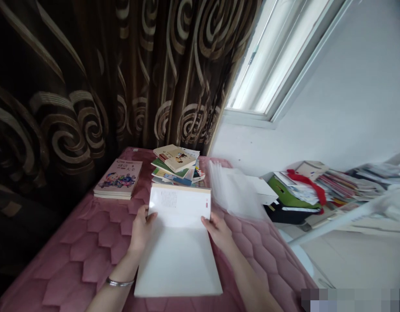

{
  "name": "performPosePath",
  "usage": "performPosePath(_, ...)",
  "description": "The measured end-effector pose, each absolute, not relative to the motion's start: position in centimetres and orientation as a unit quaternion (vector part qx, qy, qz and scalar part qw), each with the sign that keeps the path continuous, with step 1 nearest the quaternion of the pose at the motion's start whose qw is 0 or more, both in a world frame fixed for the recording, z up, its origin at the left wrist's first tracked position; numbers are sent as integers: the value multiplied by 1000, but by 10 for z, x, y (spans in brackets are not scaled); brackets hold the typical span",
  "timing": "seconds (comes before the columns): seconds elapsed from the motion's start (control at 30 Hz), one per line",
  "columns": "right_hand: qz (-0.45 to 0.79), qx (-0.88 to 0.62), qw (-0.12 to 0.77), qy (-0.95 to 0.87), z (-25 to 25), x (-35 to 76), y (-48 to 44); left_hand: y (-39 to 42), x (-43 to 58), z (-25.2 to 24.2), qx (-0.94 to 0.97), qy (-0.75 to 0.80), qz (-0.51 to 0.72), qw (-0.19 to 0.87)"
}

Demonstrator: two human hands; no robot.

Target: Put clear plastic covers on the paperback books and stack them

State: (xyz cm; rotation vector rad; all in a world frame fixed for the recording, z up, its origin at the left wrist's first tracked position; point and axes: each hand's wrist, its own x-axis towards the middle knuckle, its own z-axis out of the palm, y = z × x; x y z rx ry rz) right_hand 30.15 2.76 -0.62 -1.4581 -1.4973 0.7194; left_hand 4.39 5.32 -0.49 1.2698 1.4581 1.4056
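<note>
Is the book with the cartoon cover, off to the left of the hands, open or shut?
Shut. The cartoon-covered book lies flat, its illustrated front facing up, with no inside page showing.

The head camera looks forward and down, close above the book.

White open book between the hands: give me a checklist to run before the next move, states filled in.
1. Left hand holding the white open book by its left edge: ok.
2. Right hand holding its right edge: ok.
3. Book clear of the pink quilted surface underneath: cannot tell.
4. Translucent sheets lying to the right, not under either hand: ok.
5. Mixed book stack beyond squared up: not ok, books askew.
6. Pink-covered books at left neatly piled: ok.
</note>
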Motion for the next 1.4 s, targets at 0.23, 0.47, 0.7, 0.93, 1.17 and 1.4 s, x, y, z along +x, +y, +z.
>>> performPosePath(0.23,236,-634,451,-582,-17,293,24,52,43,-3,487,567,533,396)
performPosePath(0.47,197,-661,443,-573,-11,295,21,50,43,-9,495,548,524,425)
performPosePath(0.7,292,-608,457,-580,-11,302,19,45,42,-5,503,527,520,445)
performPosePath(0.93,261,-629,430,-593,-19,308,20,46,44,-9,496,538,538,418)
performPosePath(1.17,201,-660,411,-595,-14,302,19,46,42,-12,498,553,537,397)
performPosePath(1.4,175,-676,395,-597,-9,300,18,45,41,-11,521,587,507,357)
